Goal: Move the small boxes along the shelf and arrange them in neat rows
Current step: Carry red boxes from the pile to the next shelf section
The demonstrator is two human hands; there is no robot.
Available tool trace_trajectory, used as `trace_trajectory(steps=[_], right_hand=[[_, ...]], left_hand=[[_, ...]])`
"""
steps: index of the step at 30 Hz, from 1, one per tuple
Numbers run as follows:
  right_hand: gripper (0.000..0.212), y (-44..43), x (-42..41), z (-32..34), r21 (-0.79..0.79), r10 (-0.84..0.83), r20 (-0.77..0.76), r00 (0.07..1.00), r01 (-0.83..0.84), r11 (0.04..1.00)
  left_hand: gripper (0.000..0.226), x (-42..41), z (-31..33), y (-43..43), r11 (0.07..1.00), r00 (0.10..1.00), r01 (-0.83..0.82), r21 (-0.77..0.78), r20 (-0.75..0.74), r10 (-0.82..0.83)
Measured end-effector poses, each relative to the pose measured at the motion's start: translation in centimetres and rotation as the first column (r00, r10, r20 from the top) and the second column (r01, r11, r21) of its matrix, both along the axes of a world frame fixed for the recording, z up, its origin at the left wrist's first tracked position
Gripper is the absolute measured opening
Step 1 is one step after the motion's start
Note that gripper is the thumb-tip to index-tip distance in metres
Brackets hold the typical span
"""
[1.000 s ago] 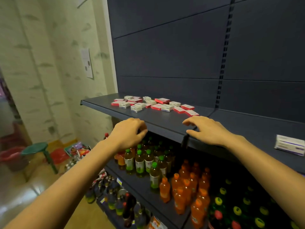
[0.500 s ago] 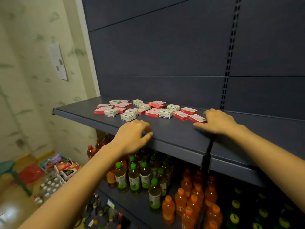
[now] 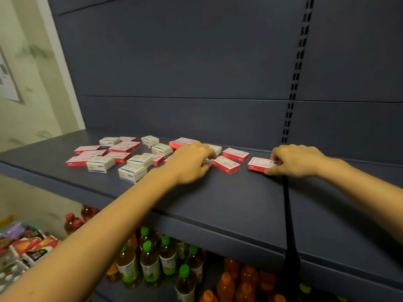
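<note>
Several small boxes lie scattered on the dark blue shelf [image 3: 229,199], flat red-and-white ones and thicker white ones such as the white box [image 3: 100,163] at the left front. My right hand [image 3: 294,160] grips the right end of the rightmost red box [image 3: 260,164], thumb at its front edge. My left hand [image 3: 189,161] rests palm down in the middle of the group, fingers curled over a box that it mostly hides, just left of another red box [image 3: 225,164]. A further red box [image 3: 235,154] lies behind that one.
A black vertical divider strip [image 3: 289,214] splits the shelf front just below my right hand. The shelf below holds green-capped bottles [image 3: 150,262] and orange bottles [image 3: 226,286]. Packaged goods [image 3: 28,247] sit on the floor at the left. A wall stands left of the shelf.
Both hands moved forward from the shelf's front edge into the boxes. My right hand closed on the rightmost red box and my left hand came down over the middle ones. The camera moved closer.
</note>
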State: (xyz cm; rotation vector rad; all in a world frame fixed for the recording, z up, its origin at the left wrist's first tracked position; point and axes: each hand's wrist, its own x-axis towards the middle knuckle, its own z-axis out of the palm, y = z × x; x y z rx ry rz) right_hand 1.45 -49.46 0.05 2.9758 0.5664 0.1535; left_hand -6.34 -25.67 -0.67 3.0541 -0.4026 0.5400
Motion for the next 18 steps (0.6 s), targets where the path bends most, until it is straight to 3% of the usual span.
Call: trace_trajectory(steps=[6, 9, 15, 18], right_hand=[[0.048, -2.7, -1.0, 0.7, 0.067, -0.048, 0.08, 0.996, 0.043, 0.997], [0.049, -3.4, -1.8, 0.7, 0.079, -0.095, 0.091, 0.991, 0.088, 0.993], [0.047, -3.5, -3.9, 0.2, 0.115, -0.183, 0.109, 0.977, 0.17, 0.979], [0.048, -3.1, -5.3, 0.0, 0.153, -0.239, 0.133, 0.962, 0.219, 0.964]], left_hand=[[0.055, 5.8, 0.7, -1.3, 0.988, 0.947, 0.138, 0.075, -0.302, -0.109], [0.056, 7.9, 0.7, -1.6, 0.972, 0.897, 0.208, 0.11, -0.418, -0.145], [0.047, 9.9, 1.4, -1.4, 0.929, 0.841, 0.357, 0.096, -0.465, -0.275], [0.045, 9.9, 2.1, -1.4, 0.899, 0.836, 0.434, 0.059, -0.398, -0.377]])
